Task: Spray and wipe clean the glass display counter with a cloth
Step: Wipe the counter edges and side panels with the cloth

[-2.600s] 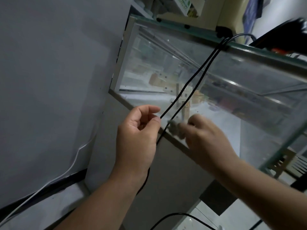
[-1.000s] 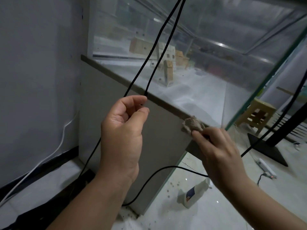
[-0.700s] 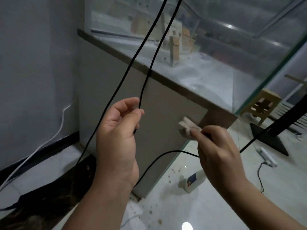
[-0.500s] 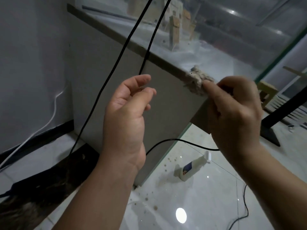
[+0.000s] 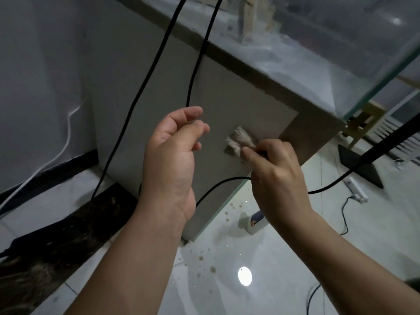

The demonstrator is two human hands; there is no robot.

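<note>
"Head camera looks down on both hands at the end of the counter [image 5: 238,87]. Where's the cloth [image 5: 238,140]?"

"Low on the grey side panel, under the glass and near the panel's right edge. The right hand [image 5: 277,176] pinches it, bunched, in its fingertips and presses it against the panel."

"And the left hand [image 5: 172,155]?"

"Raised just beside it, in front of the same panel. Its fingers curl around a black cable [image 5: 197,60] that drops from above into the grip, then loops out below the wrist and passes behind the right hand."

"Another line hangs there too."

"Yes, a second black cable [image 5: 136,98] hangs further left, down to the floor [image 5: 216,296], clear of both hands. A white cable [image 5: 68,130] trails along the wall."

"What's lying down there?"

"A small white bottle [image 5: 255,222] lies just beneath the right wrist, partly hidden, close to the counter's corner, with brown spots scattered on the tiles. Off right, a black stand [image 5: 361,164] and a white power strip [image 5: 355,189]."
</note>
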